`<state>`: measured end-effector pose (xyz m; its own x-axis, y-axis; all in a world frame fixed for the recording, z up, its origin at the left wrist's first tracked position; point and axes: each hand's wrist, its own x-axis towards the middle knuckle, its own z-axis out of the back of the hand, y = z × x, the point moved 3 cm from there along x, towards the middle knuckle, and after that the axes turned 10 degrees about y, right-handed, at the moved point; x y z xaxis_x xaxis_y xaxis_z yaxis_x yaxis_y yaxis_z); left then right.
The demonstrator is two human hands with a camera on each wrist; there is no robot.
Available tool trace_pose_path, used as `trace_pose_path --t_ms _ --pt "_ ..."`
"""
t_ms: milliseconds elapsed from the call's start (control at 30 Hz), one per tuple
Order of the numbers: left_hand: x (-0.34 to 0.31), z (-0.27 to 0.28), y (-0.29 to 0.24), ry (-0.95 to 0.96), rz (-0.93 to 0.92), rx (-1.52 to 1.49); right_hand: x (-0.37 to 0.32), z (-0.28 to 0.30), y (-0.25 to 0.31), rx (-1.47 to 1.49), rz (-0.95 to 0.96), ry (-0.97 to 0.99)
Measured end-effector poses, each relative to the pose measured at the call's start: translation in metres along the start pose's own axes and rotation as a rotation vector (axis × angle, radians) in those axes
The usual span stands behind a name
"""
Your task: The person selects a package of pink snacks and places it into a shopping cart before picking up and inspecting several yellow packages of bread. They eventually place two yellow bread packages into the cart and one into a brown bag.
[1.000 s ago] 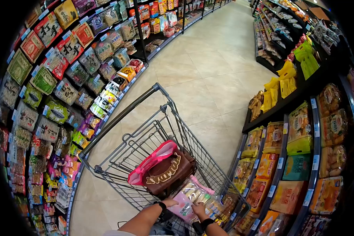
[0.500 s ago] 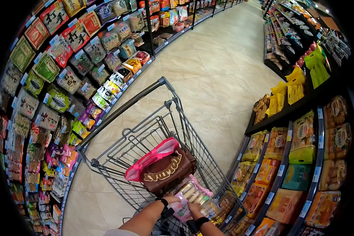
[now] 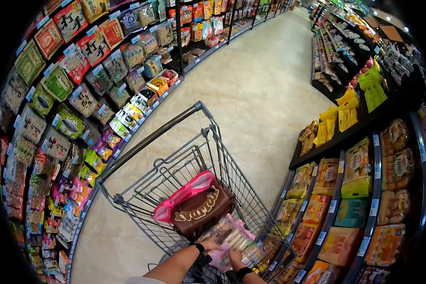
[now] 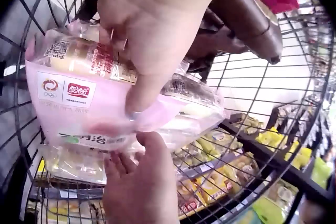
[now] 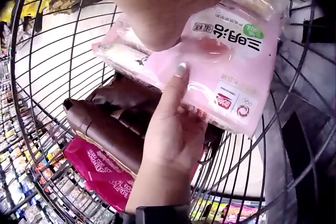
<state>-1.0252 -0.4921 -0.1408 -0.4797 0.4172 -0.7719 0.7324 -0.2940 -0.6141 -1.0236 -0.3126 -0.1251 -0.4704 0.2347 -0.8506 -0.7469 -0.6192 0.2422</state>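
Observation:
Both hands hold a pink-and-clear bag of sandwich cakes inside a wire shopping cart. My left hand grips its side, thumb over the pink front and fingers behind, as the right wrist view shows. My right hand pinches the bag at its other side; in the left wrist view the right thumb and curled fingers meet its lower part. Wrapped pieces show through the clear film. Another clear pack lies beneath. Beside the held bag sits a brown handbag with raised cream lettering.
A bright pink bag lies against the brown handbag in the cart. The cart's handle points up the aisle's left side. Shelves of packaged foods run along the left, and bread racks stand close on the right. Tiled floor stretches ahead.
The bag of sandwich cakes has been tilted, so more of the wrapped pieces and less of its pink front show in the head view. Both hands have kept their hold.

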Motion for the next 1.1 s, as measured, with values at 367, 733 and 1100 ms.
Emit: trace_pose_path --t_ms 367,733,1100 --pt "-0.065 0.018 -0.095 -0.107 -0.128 0.366 -0.024 0.007 -0.004 1.064 0.073 0.34" --pt "-0.189 0.034 -0.136 0.083 -0.412 -0.266 -0.123 0.068 0.014 1.0 0.661 0.626" --pt "-0.253 -0.098 -0.149 0.564 -0.377 -0.249 -0.278 0.018 -0.12 1.459 0.844 0.002"
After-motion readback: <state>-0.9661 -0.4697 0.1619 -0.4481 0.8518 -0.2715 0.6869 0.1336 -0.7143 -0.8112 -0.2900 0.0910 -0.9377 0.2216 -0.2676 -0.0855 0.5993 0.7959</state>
